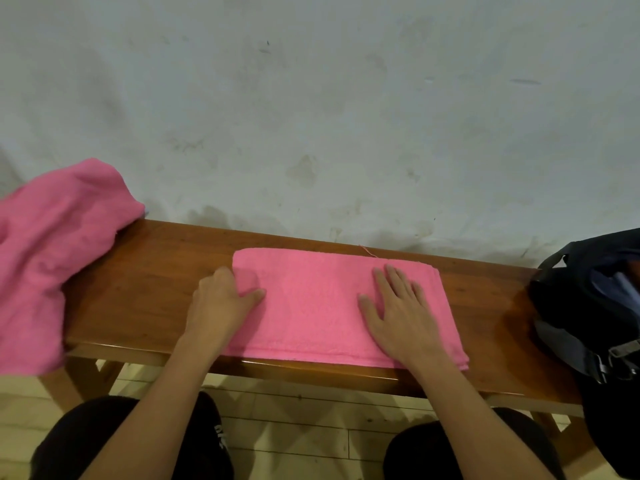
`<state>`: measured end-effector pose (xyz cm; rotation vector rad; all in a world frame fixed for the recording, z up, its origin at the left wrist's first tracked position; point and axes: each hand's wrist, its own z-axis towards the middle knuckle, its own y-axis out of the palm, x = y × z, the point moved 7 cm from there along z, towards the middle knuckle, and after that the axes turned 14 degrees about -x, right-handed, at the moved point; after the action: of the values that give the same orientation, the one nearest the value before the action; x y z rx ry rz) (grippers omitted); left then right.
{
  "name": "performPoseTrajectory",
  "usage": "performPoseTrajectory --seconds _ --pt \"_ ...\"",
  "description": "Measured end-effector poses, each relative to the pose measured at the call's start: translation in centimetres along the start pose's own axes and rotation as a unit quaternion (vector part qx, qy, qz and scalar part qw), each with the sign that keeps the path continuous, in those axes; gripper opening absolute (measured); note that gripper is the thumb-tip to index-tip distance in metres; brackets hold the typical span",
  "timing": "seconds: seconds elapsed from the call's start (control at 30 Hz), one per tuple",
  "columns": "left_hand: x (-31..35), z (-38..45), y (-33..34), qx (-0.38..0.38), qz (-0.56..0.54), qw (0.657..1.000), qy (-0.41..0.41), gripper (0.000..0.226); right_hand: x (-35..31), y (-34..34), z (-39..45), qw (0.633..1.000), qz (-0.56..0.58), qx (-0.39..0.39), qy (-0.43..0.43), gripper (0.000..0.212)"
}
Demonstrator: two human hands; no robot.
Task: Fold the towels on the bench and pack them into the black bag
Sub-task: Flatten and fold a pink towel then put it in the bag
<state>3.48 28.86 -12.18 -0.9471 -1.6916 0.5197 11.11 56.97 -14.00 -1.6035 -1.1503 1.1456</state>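
Two hands are being used at frame centre on the folded pink towel (325,306) lying on the bench (145,292): its left edge is being pinched by the left hand (221,299) while the right hand (398,313), fingers spread flat, is pressing it down, so the next fold is best carried over squarely, with the black bag (595,306) waiting at right and a loose towel (52,244) at left.

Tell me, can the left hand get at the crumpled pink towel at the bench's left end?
Probably yes: only bare bench lies between the left hand and the crumpled pink towel.
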Motion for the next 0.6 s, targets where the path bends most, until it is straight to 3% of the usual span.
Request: performPoseTrajectory --seconds 0.23,0.37,0.47,0.6 --pt "1.1 -0.1 -0.3 -0.011 -0.071 0.997 0.016 0.025 0.0 0.4 0.2 0.999 -0.029 -0.019 0.005 0.089" --pt "1.0 -0.2 -1.1 -0.034 -0.181 0.982 0.034 0.038 0.0 0.5 0.1 0.999 -0.025 -0.025 0.001 0.083" --pt "1.5 -0.2 -1.2 -0.068 -0.183 0.979 0.065 0.054 -0.3 0.6 0.0 0.999 -0.04 -0.034 0.003 0.08" --pt "1.6 -0.6 -1.6 -0.058 -0.253 0.963 0.068 0.053 -1.2 0.8 0.0 0.998 -0.051 -0.046 0.003 0.081"
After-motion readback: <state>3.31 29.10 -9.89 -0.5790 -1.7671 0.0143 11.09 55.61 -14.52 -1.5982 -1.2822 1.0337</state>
